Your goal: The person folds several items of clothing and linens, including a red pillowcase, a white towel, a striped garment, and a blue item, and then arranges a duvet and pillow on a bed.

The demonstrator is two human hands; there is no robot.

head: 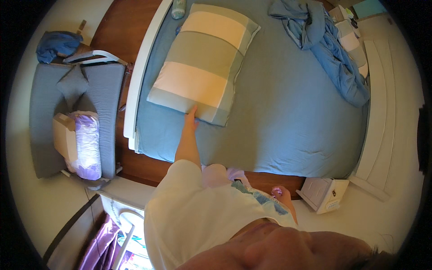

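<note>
A large pillow (pixel 199 74) in a cream and grey-green striped case lies on the blue-sheeted bed (pixel 280 118). My left hand (pixel 191 120) reaches forward to its near edge, with one digit laid over the top. The other fingers are partly hidden, so a grip on the edge cannot be made out. Down by my right hip, my right hand (pixel 282 193) is curled around a small, shiny pinkish thing (pixel 276 191), too small to identify.
White bed boards (pixel 138 84) run along the bed's left side. A rumpled blue quilt (pixel 332 60) lies at its far right. A small white cabinet (pixel 322 194) stands near the right corner. At the left, a grey cushioned seat (pixel 104 101) holds a cardboard box (pixel 64 138) and a purple-white package (pixel 87 145).
</note>
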